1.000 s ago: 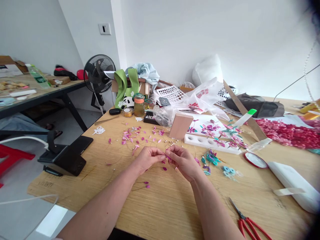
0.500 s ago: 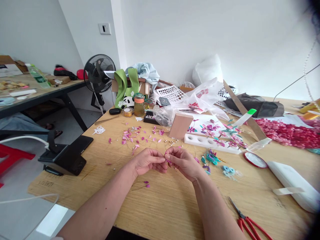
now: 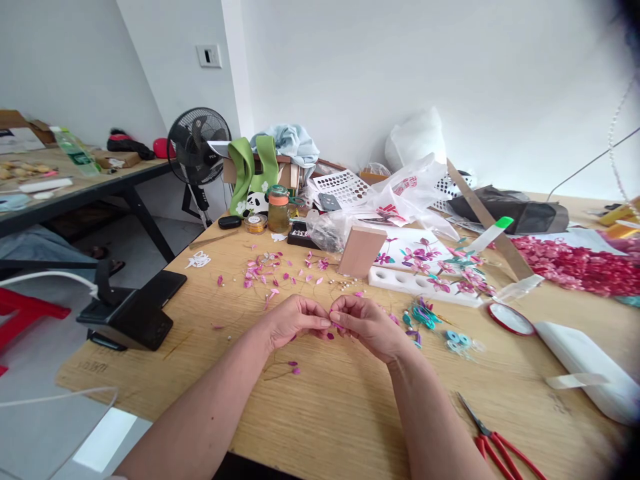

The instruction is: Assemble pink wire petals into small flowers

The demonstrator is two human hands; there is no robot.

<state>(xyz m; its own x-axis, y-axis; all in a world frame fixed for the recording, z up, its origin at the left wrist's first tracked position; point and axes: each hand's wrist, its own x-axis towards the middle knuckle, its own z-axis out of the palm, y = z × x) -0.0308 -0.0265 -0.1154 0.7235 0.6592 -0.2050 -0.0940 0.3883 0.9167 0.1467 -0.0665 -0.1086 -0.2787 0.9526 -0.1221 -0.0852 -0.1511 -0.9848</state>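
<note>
While looking down across the pale wooden surface [image 3: 310, 417], note first, right of centre, the long white block with round holes [image 3: 410, 289], well beyond the right hand. Over to the far right and closer in, the red-handled metal scissors [image 3: 487, 437], lying apart from both hands, blades pointing away.

Now to the middle: left hand [image 3: 300, 323] in from one side, right hand [image 3: 367, 327] from the other, tips nearly meeting. Fingers of both bent and drawn into a narrow pinch, almost no opening at either. Beyond the right hand, the upright brown wooden block [image 3: 361, 253]; out to its right, the turquoise-and-purple thread bundle [image 3: 424, 315], just apart. Past the left hand, the scattered pink petals [image 3: 256, 272].

And down to the smallest, right at the centre: the small magenta petal piece [image 3: 341, 328], between the two sets of fingertips, mostly hidden. Pinched from the right, under thumb and forefinger; seemingly gripped from the left too, at the edge, though partly covered there. Slightly nearer the right hand; to the right of the left fingertips, touching. Long axis: impossible to tell behind the fingers.
</note>
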